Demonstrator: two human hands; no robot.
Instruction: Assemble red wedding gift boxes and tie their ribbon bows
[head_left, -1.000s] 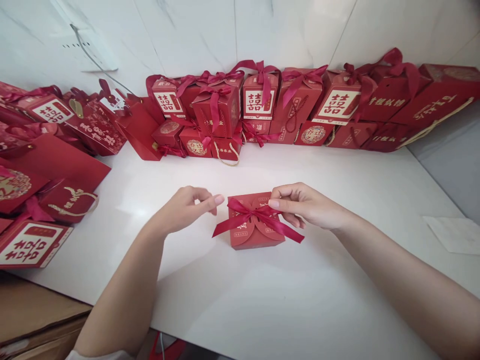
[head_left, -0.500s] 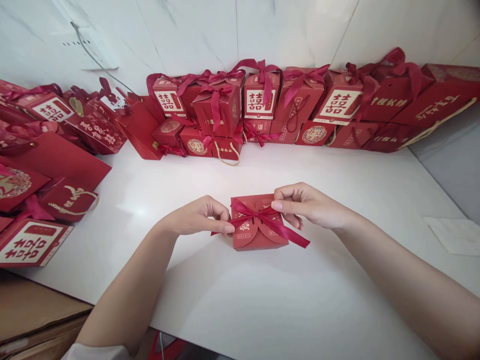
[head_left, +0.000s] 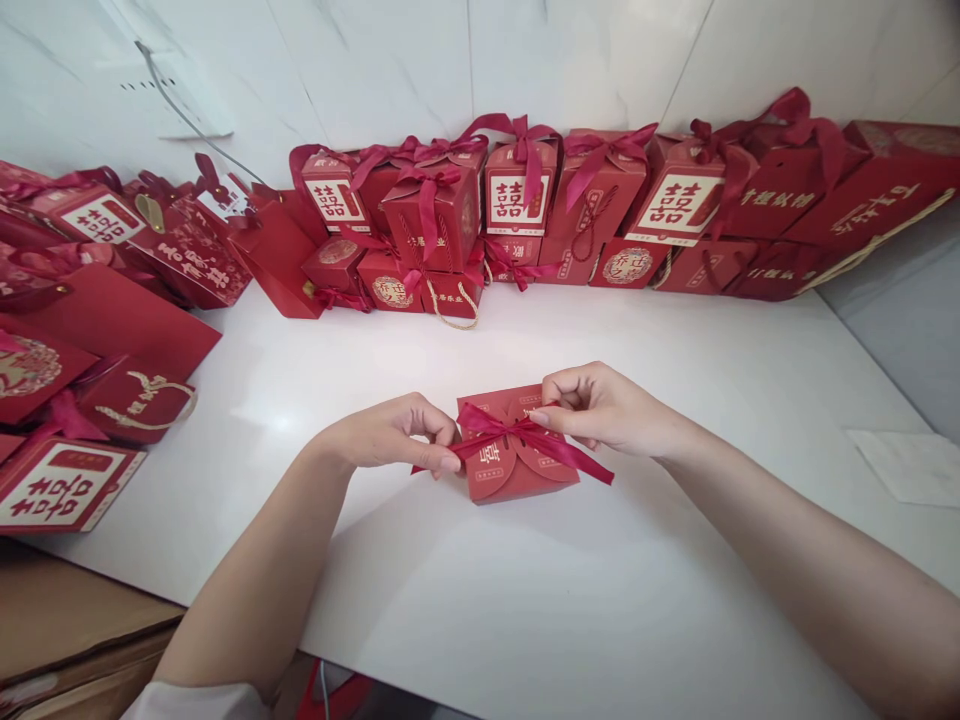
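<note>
A small red box (head_left: 517, 478) with overlapping rounded flaps and pale lettering lies on the white table (head_left: 570, 590). Across its top runs a dark pink ribbon (head_left: 551, 440), crossed and looped near the middle, one loose end hanging past the right edge. My left hand (head_left: 409, 435) pinches the ribbon at the box's left side between thumb and fingers. At the upper right of the box, my right hand (head_left: 596, 408) has thumb and curled fingers closed on the ribbon close to the knot.
Stacked red gift boxes (head_left: 435, 220) with bows line the marbled wall (head_left: 390, 60). More red boxes and bags (head_left: 135, 320) crowd the left side. A white paper (head_left: 904, 465) lies at the right. Cardboard (head_left: 67, 615) is at the lower left, below the table edge.
My right hand has moved slightly left along the ribbon, nearer the knot. The box has turned a little, and my left hand has shifted slightly left with its ribbon end.
</note>
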